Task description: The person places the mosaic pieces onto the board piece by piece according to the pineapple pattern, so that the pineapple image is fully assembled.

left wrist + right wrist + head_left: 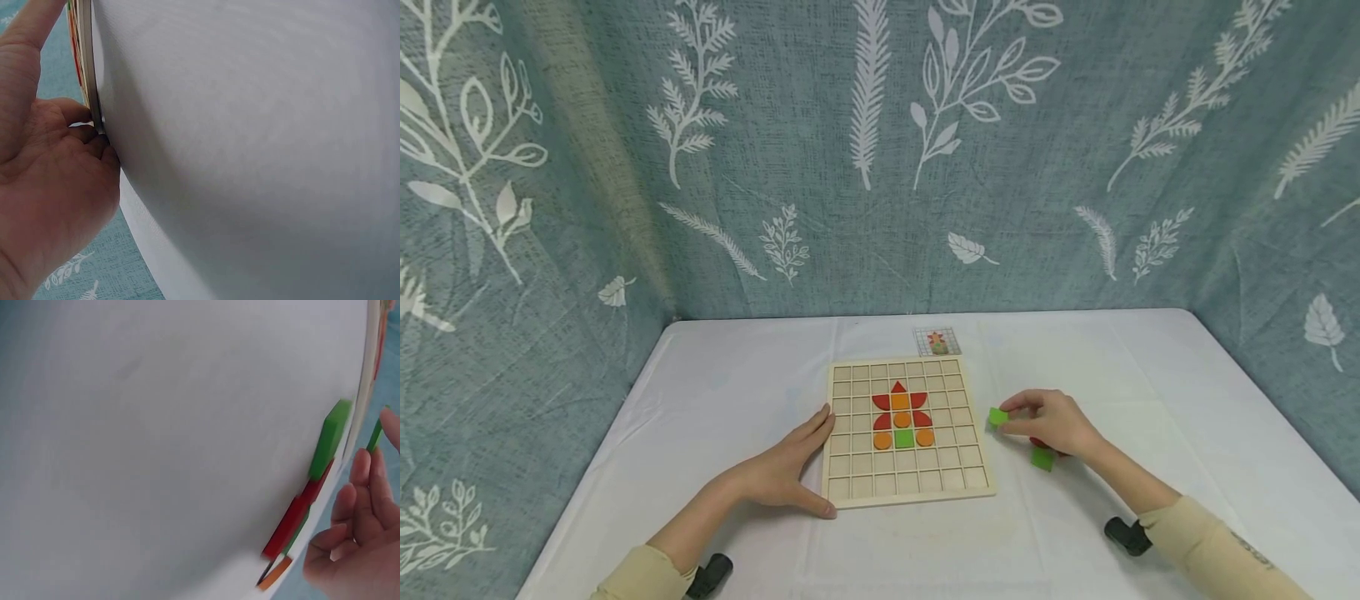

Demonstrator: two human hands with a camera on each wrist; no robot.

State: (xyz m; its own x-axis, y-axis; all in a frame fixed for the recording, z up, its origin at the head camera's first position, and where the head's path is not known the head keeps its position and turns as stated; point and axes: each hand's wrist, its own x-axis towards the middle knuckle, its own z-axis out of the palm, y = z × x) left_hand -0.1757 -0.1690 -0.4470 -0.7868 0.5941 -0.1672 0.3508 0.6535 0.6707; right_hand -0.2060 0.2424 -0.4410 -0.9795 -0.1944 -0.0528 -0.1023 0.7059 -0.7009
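Note:
A wooden grid board point(917, 502) lies flat on the table, with colored tiles in its middle cells: a red triangle on top, red curved pieces around an orange square, several orange circles and a green square point(905, 438). Along the board's left edge rests my left hand point(778, 468), fingers extended and thumb at the near left corner. To the right of the board, my right hand point(1051, 421) pinches a green square tile point(997, 417) between thumb and fingertips. Loose tiles lie below that hand: a green one point(1042, 459), a red one point(294, 522) and an orange one point(275, 574), partly hidden from the head view.
Behind the board lies a small pattern card point(937, 341) with a similar design on a grid. A white cloth point(715, 375) covers the table. Teal leaf-print curtains point(820, 150) stand around its back and sides. Black devices point(1127, 536) sit at both wrists.

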